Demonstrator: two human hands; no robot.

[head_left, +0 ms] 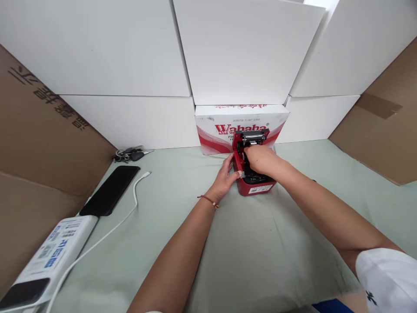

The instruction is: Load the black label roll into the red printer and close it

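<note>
A small red and black label printer (254, 190) stands on the cloth-covered table with its lid (251, 135) raised. My left hand (224, 177) grips its left side, thumb at the front corner and fingers along the wall. From the right, my right hand (262, 160) reaches into the printer's black interior. The fingers of that hand are bent down and mostly hidden inside, so whether they hold anything does not show. A white sticker with print is on the printer's front.
Behind the printer is a white and red Wahaha carton (211, 130), against stacked white boxes (130, 117). Keys (130, 154), a black phone (110, 190), a white cable (135, 195) and a white printed box (55, 248) lie at left. Brown cardboard (378, 117) stands on both sides.
</note>
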